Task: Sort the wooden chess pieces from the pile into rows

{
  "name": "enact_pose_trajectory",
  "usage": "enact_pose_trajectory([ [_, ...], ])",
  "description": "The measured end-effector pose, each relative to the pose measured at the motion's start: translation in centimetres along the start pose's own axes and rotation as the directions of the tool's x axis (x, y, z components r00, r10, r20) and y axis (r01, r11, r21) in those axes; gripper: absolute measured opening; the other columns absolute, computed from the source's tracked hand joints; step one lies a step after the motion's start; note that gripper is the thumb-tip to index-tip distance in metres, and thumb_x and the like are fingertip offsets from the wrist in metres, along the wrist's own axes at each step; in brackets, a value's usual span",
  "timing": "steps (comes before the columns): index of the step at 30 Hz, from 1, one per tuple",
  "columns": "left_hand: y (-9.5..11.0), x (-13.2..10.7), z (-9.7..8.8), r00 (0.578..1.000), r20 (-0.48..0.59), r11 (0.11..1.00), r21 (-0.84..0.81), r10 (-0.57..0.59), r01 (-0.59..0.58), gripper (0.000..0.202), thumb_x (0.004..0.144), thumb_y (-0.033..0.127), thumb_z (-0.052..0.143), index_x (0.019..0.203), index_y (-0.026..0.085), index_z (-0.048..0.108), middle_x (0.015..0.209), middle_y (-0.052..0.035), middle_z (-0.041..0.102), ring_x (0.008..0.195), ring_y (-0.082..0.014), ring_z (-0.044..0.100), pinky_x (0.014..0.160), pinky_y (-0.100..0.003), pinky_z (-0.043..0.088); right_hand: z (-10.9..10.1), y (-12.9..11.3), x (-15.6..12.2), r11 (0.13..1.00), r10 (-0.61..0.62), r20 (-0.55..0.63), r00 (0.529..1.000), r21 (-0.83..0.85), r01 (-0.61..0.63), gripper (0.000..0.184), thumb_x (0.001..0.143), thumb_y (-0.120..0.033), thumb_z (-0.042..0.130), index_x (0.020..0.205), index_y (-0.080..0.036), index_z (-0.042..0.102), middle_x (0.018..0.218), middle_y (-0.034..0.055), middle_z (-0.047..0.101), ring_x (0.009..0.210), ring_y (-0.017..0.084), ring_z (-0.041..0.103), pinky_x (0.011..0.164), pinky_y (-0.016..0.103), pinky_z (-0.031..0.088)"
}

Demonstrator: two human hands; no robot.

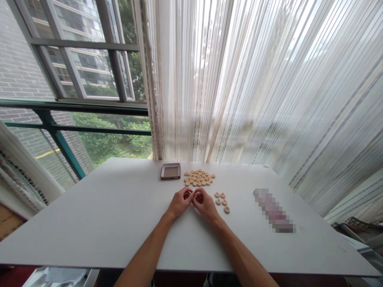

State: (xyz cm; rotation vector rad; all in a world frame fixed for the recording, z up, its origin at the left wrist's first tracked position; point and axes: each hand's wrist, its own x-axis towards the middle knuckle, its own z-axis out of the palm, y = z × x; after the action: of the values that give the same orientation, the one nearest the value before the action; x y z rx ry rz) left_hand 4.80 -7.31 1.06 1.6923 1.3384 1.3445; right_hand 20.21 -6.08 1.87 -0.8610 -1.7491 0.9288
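My left hand [180,202] and my right hand [205,204] meet at the middle of the white table [104,223], fingertips pinched together on one small round wooden disc [194,195]. Just beyond them lies a flat cluster of several blank-faced wooden discs [199,177]. To the right of my right hand sit several discs with marked faces [222,199]. A small dark shallow box [170,170] lies left of the cluster.
A blurred pinkish oblong thing [273,210] lies on the table's right side. Striped sheer curtains [254,79] hang behind the table; a window with a green rail [74,107] is at the left. Clutter shows past the table's right edge [359,231].
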Motion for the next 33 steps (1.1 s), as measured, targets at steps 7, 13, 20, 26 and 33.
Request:
enact_pose_trajectory([
  [7,-0.1,0.0,-0.1,1.0,0.015,0.999,-0.046,-0.004,0.005,0.03,0.089,0.045,0.057,0.096,0.017,0.064,0.073,-0.0024,0.069,0.064,-0.0156,0.064,0.06,-0.024,0.049,0.0,-0.1,0.0,1.0,0.008,0.011,1.0,0.013,-0.008,0.022,0.083,-0.04,0.063,0.095,-0.023,0.058,0.071,-0.0028,0.059,0.059,0.014,0.054,0.055,0.025,0.044],
  [13,-0.6,0.2,-0.1,0.999,0.008,0.996,-0.08,-0.049,0.049,0.028,0.089,0.041,0.054,0.101,0.017,0.064,0.075,-0.002,0.069,0.06,-0.0144,0.063,0.059,-0.024,0.05,-0.1,0.1,0.1,0.999,0.033,-0.005,0.999,0.04,-0.033,0.025,0.083,-0.041,0.065,0.097,-0.022,0.054,0.074,-0.0017,0.061,0.061,0.015,0.056,0.055,0.025,0.045],
  [20,-0.6,0.2,0.1,0.999,0.034,0.995,-0.098,-0.021,0.024,0.031,0.088,0.043,0.058,0.102,0.016,0.063,0.082,-0.0049,0.071,0.063,-0.0154,0.064,0.057,-0.024,0.05,-0.2,0.5,0.2,0.998,0.046,-0.048,0.998,0.036,-0.045,0.026,0.084,-0.041,0.064,0.099,-0.022,0.055,0.08,0.0005,0.064,0.066,0.016,0.061,0.058,0.025,0.049],
  [26,-0.6,0.1,0.2,0.999,0.038,0.993,-0.114,-0.017,0.021,0.034,0.084,0.044,0.066,0.102,0.016,0.062,0.081,-0.0065,0.074,0.071,-0.0179,0.069,0.06,-0.024,0.05,-0.1,0.8,0.2,1.0,0.02,-0.041,0.999,-0.006,-0.02,0.023,0.083,-0.036,0.064,0.1,-0.021,0.059,0.079,0.0009,0.064,0.066,0.015,0.061,0.058,0.025,0.05],
  [33,-1.1,0.3,0.1,0.999,-0.002,0.993,-0.117,-0.034,0.034,0.033,0.086,0.045,0.064,0.101,0.017,0.06,0.08,-0.0058,0.074,0.071,-0.0179,0.069,0.063,-0.025,0.051,-0.3,0.5,0.2,0.999,0.032,0.01,0.999,0.008,-0.032,0.023,0.087,-0.036,0.058,0.105,-0.021,0.059,0.089,0.004,0.067,0.069,0.016,0.065,0.059,0.026,0.052],
])
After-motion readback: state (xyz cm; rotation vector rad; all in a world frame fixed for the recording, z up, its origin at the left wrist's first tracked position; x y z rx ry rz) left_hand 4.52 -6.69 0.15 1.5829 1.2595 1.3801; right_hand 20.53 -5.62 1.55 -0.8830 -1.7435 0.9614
